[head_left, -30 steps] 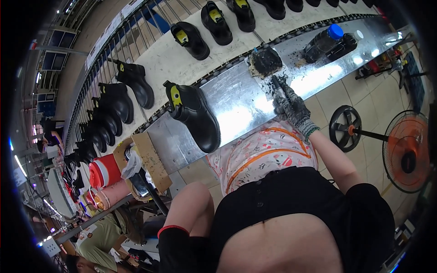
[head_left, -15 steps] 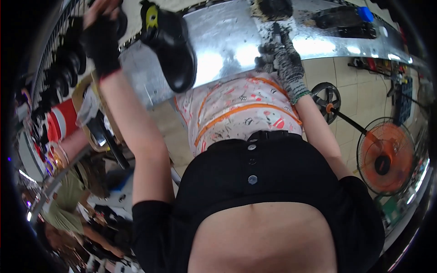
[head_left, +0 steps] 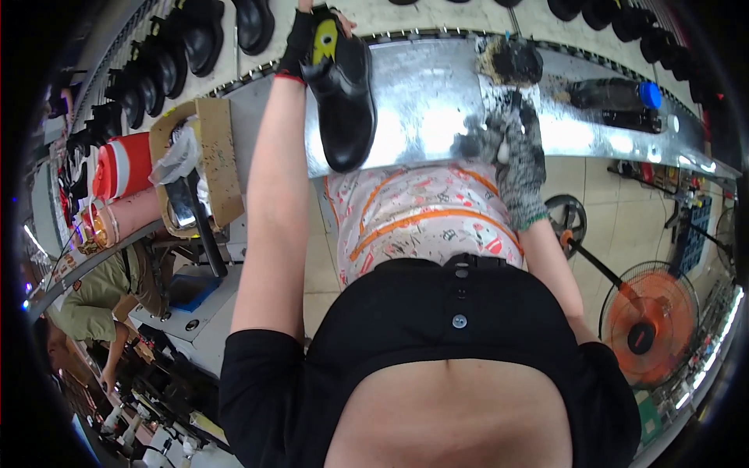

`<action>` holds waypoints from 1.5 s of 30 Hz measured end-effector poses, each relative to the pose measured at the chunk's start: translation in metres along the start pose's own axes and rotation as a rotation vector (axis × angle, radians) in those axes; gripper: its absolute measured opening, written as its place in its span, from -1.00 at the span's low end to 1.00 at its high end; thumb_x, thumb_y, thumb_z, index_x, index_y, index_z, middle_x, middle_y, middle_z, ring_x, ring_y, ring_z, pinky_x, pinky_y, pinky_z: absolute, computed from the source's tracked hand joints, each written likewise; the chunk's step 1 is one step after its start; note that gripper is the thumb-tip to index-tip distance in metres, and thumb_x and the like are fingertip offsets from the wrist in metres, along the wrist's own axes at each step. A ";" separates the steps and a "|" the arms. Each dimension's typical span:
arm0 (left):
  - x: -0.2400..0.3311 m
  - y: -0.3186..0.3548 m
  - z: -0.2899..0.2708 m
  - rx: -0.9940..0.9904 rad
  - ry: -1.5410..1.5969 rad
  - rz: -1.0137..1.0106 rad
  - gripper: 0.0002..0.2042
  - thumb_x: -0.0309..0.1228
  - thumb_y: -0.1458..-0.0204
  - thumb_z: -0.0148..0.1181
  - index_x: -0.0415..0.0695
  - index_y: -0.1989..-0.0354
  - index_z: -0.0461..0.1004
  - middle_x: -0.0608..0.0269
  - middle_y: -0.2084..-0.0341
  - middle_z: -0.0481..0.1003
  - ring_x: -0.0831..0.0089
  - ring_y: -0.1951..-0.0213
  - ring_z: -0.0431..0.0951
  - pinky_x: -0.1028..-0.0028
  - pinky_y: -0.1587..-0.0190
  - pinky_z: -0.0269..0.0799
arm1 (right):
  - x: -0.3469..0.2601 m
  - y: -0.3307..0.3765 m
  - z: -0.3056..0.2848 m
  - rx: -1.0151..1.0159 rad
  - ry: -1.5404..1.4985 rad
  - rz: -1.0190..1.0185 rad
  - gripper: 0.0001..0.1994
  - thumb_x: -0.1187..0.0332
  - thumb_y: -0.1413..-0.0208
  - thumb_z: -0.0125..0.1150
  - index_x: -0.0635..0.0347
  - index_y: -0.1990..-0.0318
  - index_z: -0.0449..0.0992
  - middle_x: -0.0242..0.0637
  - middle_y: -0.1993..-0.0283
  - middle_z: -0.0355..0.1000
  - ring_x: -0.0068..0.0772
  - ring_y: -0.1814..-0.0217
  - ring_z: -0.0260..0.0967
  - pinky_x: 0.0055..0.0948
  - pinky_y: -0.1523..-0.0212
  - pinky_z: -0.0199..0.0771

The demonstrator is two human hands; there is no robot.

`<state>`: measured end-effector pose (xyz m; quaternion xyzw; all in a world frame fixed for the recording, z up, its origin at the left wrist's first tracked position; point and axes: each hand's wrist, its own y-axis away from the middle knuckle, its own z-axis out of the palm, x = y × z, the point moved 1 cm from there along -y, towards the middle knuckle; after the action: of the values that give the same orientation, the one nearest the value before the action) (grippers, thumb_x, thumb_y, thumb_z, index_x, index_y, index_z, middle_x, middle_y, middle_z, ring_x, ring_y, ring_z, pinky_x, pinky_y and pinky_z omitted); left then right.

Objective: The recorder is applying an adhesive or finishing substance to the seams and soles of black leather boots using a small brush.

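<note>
White glare is reflected by the metal ledge [head_left: 421, 101] across the upper centre and right; straight edges are bent toward the blackened corners, and detail is softened at lower left.

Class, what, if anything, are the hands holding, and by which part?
The left hand seems to grip the black boot by its top; the right hand holds a slim, dark-tipped tool, apparently by its handle.
</note>
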<state>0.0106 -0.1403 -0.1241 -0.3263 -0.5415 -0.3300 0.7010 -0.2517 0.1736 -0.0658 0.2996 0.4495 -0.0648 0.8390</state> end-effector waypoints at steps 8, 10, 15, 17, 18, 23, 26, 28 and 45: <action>0.086 0.020 0.081 -0.079 0.153 0.514 -0.08 0.47 0.06 -0.56 -0.24 0.63 0.43 0.19 0.63 0.37 0.43 0.41 0.31 0.45 0.06 0.08 | 0.009 -0.013 -0.047 0.133 0.042 -0.087 -0.73 0.39 -0.15 0.13 0.12 -0.01 0.36 -0.18 0.13 0.47 -0.50 0.26 0.47 -0.62 0.51 0.48; 0.093 0.022 0.096 -0.107 0.173 0.743 -0.08 0.50 0.12 -0.52 -0.24 0.69 0.42 0.19 0.69 0.38 0.45 0.44 0.29 0.45 0.09 0.08 | 0.000 0.007 -0.030 0.059 0.053 -0.101 -0.78 0.37 -0.15 0.14 0.11 0.05 0.42 -0.25 0.18 0.47 -0.59 0.42 0.39 -0.65 0.55 0.42; 0.117 0.036 0.123 -0.066 0.058 0.579 -0.09 0.60 0.33 -0.30 -0.19 0.74 0.44 0.22 0.71 0.40 0.45 0.50 0.27 0.45 0.15 0.11 | -0.044 0.026 0.007 -0.197 0.213 -0.015 -0.71 0.39 -0.15 0.11 0.16 -0.04 0.41 -0.24 0.15 0.47 -0.59 0.43 0.38 -0.63 0.55 0.41; 0.112 0.036 0.121 -0.108 0.096 0.594 -0.10 0.61 0.34 -0.26 -0.18 0.73 0.44 0.27 0.72 0.42 0.48 0.53 0.33 0.45 0.08 0.07 | -0.070 0.023 0.026 -0.357 0.377 -0.055 -0.73 0.41 -0.12 0.14 0.21 0.02 0.49 -0.26 0.20 0.51 -0.49 0.33 0.43 -0.50 0.39 0.46; 0.112 0.034 0.119 -0.157 0.111 0.604 -0.12 0.59 0.30 -0.23 -0.16 0.71 0.44 0.31 0.72 0.42 0.49 0.52 0.37 0.45 0.01 0.02 | -0.080 0.019 0.034 -0.355 0.376 -0.063 -0.73 0.41 -0.12 0.14 0.21 0.02 0.49 -0.26 0.20 0.51 -0.49 0.33 0.43 -0.50 0.39 0.46; 0.112 0.028 0.122 -0.175 0.082 0.593 -0.06 0.64 0.44 -0.27 -0.19 0.75 0.46 0.24 0.75 0.42 0.49 0.59 0.33 0.46 0.18 0.12 | -0.116 0.008 0.086 -0.634 1.195 -0.829 -0.72 0.29 -0.02 0.24 0.13 0.10 0.57 -0.30 0.14 0.53 -0.37 0.17 0.47 -0.41 0.09 0.44; 0.109 0.026 0.120 -0.173 0.088 0.601 -0.06 0.65 0.45 -0.28 -0.19 0.75 0.46 0.23 0.75 0.42 0.48 0.59 0.33 0.45 0.19 0.12 | -0.120 0.010 0.103 -0.709 1.354 -1.041 -0.71 0.19 0.00 0.28 0.01 0.11 0.59 -0.35 0.14 0.53 -0.31 0.17 0.47 -0.40 0.08 0.43; 0.108 0.025 0.119 -0.186 0.095 0.616 -0.05 0.65 0.46 -0.28 -0.19 0.76 0.46 0.23 0.75 0.42 0.48 0.59 0.33 0.45 0.19 0.12 | -0.121 0.009 0.109 -0.711 1.452 -1.100 -0.69 0.12 0.00 0.27 -0.04 0.11 0.59 -0.35 0.19 0.52 -0.30 0.21 0.46 -0.38 0.15 0.44; 0.101 0.019 0.112 -0.276 0.068 0.653 -0.03 0.66 0.46 -0.30 -0.20 0.75 0.48 0.22 0.72 0.45 0.47 0.59 0.36 0.45 0.17 0.13 | -0.118 -0.001 0.114 -0.756 1.459 -1.032 -0.63 0.06 0.07 0.30 -0.09 0.10 0.58 -0.36 0.30 0.46 -0.29 0.32 0.43 -0.37 0.25 0.43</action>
<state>-0.0150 -0.0486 -0.0055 -0.5627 -0.3354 -0.1693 0.7364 -0.2398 0.0896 0.0750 -0.2573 0.9268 -0.0744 0.2633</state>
